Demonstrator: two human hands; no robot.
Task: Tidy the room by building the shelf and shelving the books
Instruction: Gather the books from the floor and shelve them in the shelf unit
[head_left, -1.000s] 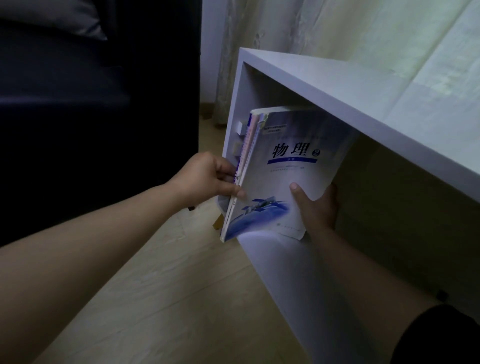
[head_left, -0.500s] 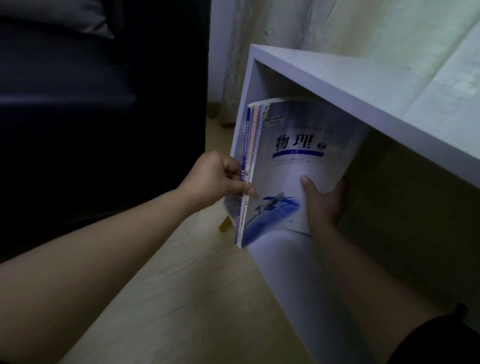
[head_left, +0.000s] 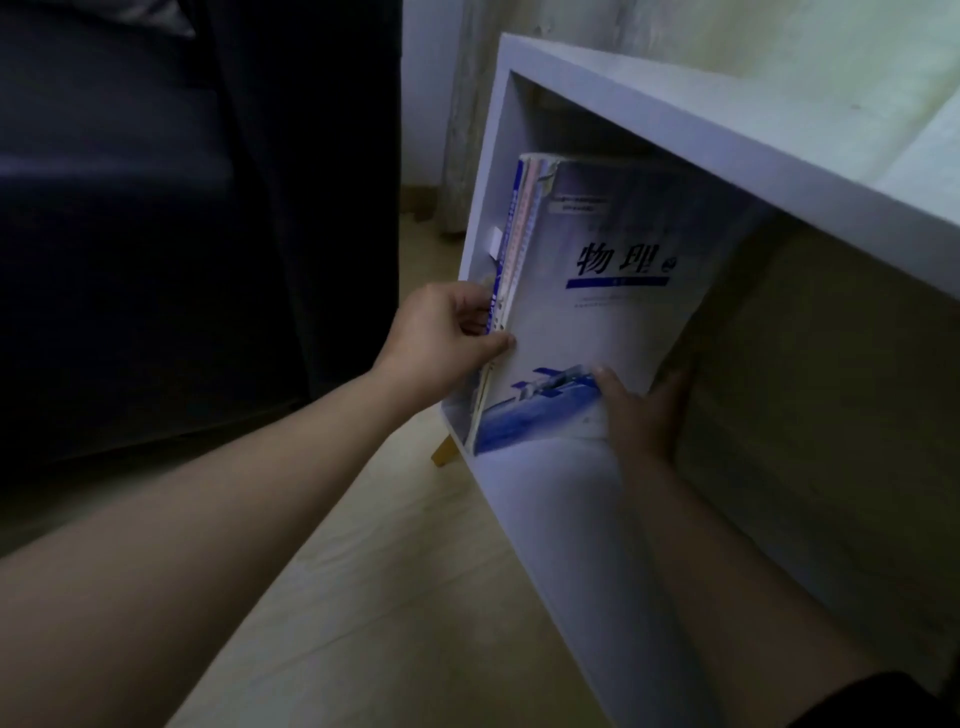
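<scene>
A white open shelf unit (head_left: 701, 124) stands on the floor with a small stack of books (head_left: 597, 312) upright inside its left end, leaning against the left wall. The front book has a pale cover with dark characters and a blue picture at the bottom. My left hand (head_left: 447, 338) pinches the spines of the books at their front edge. My right hand (head_left: 639, 410) grips the lower right corner of the front cover, with the thumb on the cover and the fingers behind it.
A dark sofa or bed (head_left: 156, 208) fills the left side, close to the shelf. Pale curtains (head_left: 727, 41) hang behind the shelf. The floor (head_left: 389, 597) is light wood. A small wooden leg (head_left: 444, 452) shows under the shelf's left corner.
The books have slid deeper into the shelf and stand straighter against its left wall. Both hands followed them in, keeping their hold.
</scene>
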